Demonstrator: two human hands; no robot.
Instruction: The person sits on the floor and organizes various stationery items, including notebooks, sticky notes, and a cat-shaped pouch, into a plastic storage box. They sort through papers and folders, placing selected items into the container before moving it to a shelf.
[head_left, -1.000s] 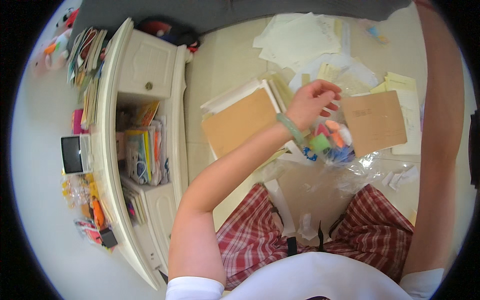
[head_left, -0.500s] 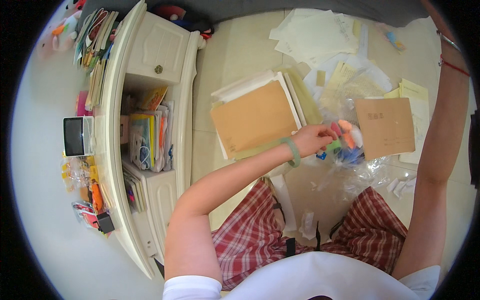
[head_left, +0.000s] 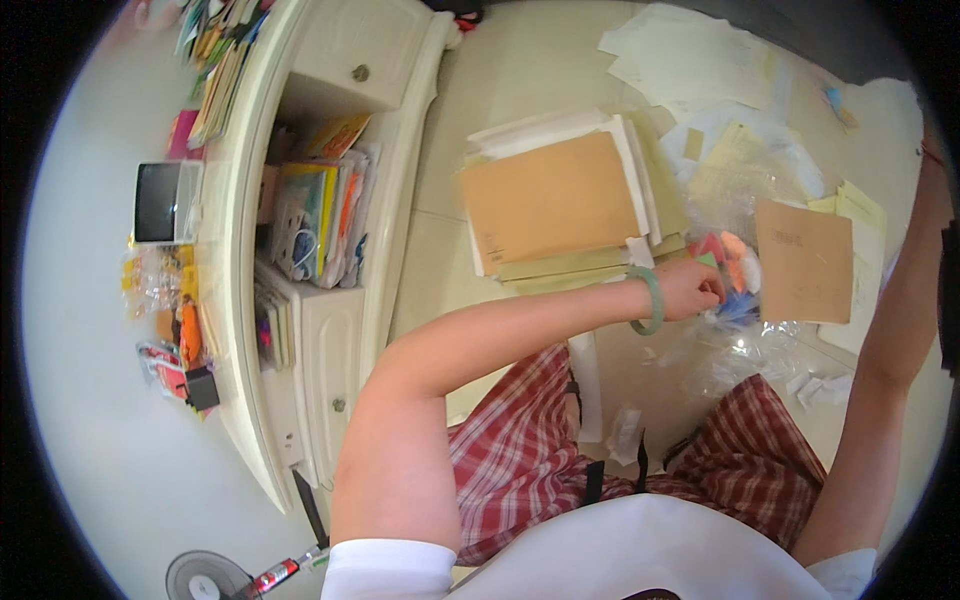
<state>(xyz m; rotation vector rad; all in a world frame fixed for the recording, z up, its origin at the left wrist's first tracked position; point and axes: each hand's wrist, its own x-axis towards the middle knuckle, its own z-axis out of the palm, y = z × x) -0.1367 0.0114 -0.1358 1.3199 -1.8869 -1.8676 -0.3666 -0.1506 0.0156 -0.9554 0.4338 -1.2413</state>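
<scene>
My left hand (head_left: 693,288), a green bangle (head_left: 652,300) at its wrist, is over the floor with its fingers curled together. What they hold, if anything, is hidden. Just beyond the fingertips, colourful soft-looking pieces (head_left: 736,258) in orange, red, white and blue lie among crumpled clear plastic (head_left: 735,190). A stack of papers and booklets topped by a brown cover (head_left: 553,195) lies beyond my left forearm. To the right of the coloured pieces is a brown booklet (head_left: 806,262). My right forearm runs up along the right edge, and its hand is out of sight.
Loose white sheets (head_left: 690,65) spread over the far floor, with yellowish papers (head_left: 865,235) at the right. White paper scraps (head_left: 822,388) lie near my right knee. A cream cabinet (head_left: 345,50) with open shelves of books stands at the left, a small fan (head_left: 205,578) below it.
My left hand has moved right and slightly nearer, up against the coloured pieces, its fingers more curled. The view has shifted, bringing the fan in. My right hand stays out of view.
</scene>
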